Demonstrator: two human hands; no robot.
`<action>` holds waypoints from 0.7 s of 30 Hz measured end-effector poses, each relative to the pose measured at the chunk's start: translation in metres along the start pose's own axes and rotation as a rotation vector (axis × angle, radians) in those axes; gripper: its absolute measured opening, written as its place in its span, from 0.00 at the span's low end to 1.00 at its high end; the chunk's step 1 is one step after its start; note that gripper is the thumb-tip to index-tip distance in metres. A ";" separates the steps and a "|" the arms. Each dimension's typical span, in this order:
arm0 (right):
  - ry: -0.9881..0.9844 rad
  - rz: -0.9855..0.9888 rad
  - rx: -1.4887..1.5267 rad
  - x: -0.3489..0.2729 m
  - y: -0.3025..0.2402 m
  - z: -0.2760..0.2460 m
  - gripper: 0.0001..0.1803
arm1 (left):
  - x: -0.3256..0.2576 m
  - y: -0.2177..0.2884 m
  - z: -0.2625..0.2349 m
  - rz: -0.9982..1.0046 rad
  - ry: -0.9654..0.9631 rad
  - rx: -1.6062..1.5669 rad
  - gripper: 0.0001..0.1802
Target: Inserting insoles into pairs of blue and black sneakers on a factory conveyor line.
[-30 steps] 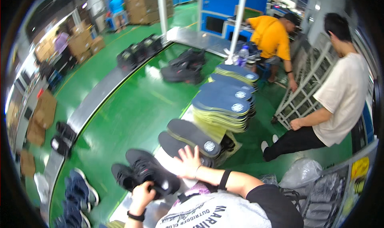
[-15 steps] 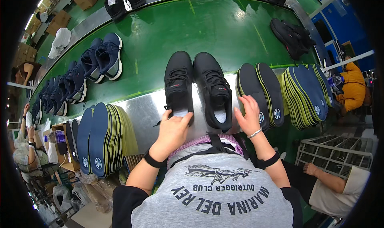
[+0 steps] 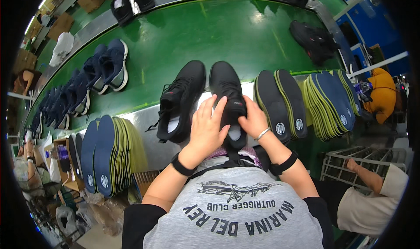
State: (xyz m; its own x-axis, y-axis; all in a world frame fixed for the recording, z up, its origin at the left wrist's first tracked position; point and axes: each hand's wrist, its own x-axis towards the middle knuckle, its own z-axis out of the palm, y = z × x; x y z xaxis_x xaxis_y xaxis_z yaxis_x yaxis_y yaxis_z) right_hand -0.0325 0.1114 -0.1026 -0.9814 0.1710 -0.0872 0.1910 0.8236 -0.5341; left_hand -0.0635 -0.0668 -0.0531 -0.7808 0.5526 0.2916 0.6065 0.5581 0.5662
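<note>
Two black lace-up sneakers stand side by side before me, toes pointing away, with pale insides at the heels. My left hand [image 3: 206,128] lies over the inner side of the right sneaker [image 3: 225,79], its fingers spread and stretched out. On that shoe's outer side, my right hand [image 3: 255,120] holds the collar edge, thumb by the opening and fingers along the outside. Partly behind my left hand, the left sneaker [image 3: 188,85] is turned slightly, its heel toward the left and a lace trailing out.
Black insoles [image 3: 273,104] lie just right of the sneakers, with stacked blue and yellow-green insoles [image 3: 330,102] beyond. Another insole stack [image 3: 109,157] stands left. Navy sneakers [image 3: 114,65] line the green belt [image 3: 197,34]; dark shoes [image 3: 310,41] sit far right. A co-worker's arm [image 3: 365,174] shows at right.
Both hands have moved inward to the right sneaker; the left hand has left the left sneaker's heel. The left sneaker has shifted left and turned. The co-worker's arm at right has risen.
</note>
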 end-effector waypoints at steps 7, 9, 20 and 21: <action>-0.385 0.187 -0.137 -0.004 -0.021 -0.038 0.14 | 0.030 -0.022 0.039 0.205 -0.113 0.043 0.33; -0.366 0.120 -0.047 -0.008 -0.021 -0.050 0.12 | 0.026 -0.023 0.037 0.202 -0.025 0.097 0.31; -0.046 -0.240 1.081 0.014 0.011 0.003 0.29 | 0.039 -0.026 0.046 0.249 0.029 -0.173 0.21; -0.103 -0.040 1.315 0.018 0.015 0.006 0.25 | 0.040 -0.027 0.046 0.231 0.027 -0.232 0.21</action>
State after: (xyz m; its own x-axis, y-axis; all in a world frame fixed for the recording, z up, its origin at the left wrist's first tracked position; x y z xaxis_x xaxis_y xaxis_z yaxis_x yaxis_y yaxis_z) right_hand -0.0473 0.1234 -0.1167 -0.9941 0.0693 -0.0839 0.0576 -0.3190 -0.9460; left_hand -0.1041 -0.0317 -0.0920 -0.6317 0.6301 0.4516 0.7204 0.2621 0.6421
